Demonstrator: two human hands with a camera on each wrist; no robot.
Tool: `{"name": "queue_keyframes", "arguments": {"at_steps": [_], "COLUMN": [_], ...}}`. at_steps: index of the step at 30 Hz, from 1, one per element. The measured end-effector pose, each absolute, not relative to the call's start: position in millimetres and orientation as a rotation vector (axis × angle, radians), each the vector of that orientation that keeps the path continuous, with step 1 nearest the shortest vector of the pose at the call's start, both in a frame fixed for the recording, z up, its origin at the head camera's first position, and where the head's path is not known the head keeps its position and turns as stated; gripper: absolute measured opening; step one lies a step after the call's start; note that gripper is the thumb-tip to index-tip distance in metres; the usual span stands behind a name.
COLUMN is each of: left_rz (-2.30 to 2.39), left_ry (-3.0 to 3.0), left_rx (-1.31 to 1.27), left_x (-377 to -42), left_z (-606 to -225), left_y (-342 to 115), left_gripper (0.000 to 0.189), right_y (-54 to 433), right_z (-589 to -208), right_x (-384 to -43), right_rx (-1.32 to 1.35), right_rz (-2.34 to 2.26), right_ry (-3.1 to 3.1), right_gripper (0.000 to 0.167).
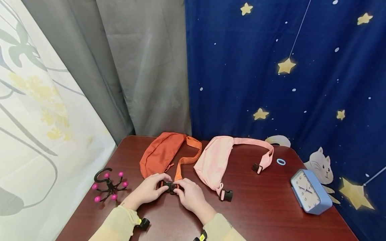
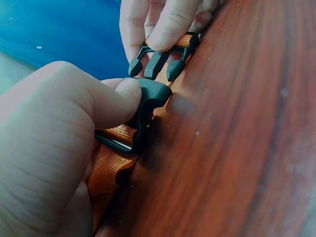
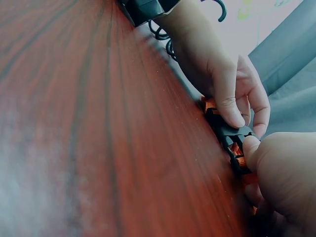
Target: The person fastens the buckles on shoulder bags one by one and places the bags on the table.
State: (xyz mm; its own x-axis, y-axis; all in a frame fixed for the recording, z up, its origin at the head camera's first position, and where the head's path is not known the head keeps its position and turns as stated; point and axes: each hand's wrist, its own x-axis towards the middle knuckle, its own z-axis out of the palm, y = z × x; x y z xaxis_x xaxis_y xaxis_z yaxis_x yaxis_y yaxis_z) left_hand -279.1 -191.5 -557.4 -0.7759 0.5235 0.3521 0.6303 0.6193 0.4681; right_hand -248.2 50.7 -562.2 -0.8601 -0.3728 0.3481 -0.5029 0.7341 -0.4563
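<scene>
An orange-red waist bag (image 1: 163,152) lies at the back of the table, its orange strap (image 1: 189,160) looping round toward my hands. My left hand (image 1: 150,189) pinches the black socket half of its buckle (image 2: 148,96), thumb on top. In my right hand (image 1: 191,195) is the pronged half (image 2: 158,61), held by thumb and fingers at its strap end. Seen from the left wrist, the prongs point at the socket's mouth, right at its edge and outside it. Orange webbing runs through both halves.
Right of my hands lies a pink waist bag (image 1: 214,160) with its buckle halves apart. A black hook rack (image 1: 110,185) with pink tips stands at left. A blue alarm clock (image 1: 312,192) and a light blue ring (image 1: 281,162) sit at right. Curtains (image 1: 156,67) hang behind the table.
</scene>
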Motion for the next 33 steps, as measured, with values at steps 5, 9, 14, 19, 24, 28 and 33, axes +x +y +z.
{"name": "queue_keyframes", "arguments": {"at_steps": [5, 9, 14, 19, 24, 28, 33], "left_rz": [-0.891, -0.893, -0.888, -0.886, -0.871, -0.873, -0.888], "left_ry": [-2.657, -2.643, -2.634, -2.631, -2.623, -2.613, -2.618], "left_rx": [-0.975, -0.986, -0.991, -0.994, -1.001, -1.005, -1.005], "left_x": [-280.5, -281.0, -280.1, -279.7, -280.2, -279.7, -280.3], "left_z": [-560.1, -561.2, -560.7, -558.7, -558.6, -558.3, -557.3], "left_y": [-191.8, -191.7, -191.9, -191.8, -192.1, -192.5, -193.4], "left_gripper": [0.022, 0.022, 0.021, 0.022, 0.023, 0.024, 0.023], "right_y": [51.8, 52.0, 51.3, 49.2, 47.2, 45.4, 42.5], "right_z": [-562.8, -563.2, -563.5, -563.0, -563.8, -565.1, -566.7], "right_x": [-247.7, -248.2, -248.7, -249.9, -251.4, -252.7, -255.8], "right_rx": [0.690, 0.680, 0.654, 0.628, 0.627, 0.645, 0.645], "right_rz": [0.817, 0.826, 0.856, 0.889, 0.901, 0.933, 1.042], "right_ry": [-2.709, -2.708, -2.705, -2.709, -2.712, -2.703, -2.673], "right_gripper": [0.022, 0.022, 0.022, 0.023, 0.024, 0.026, 0.024]}}
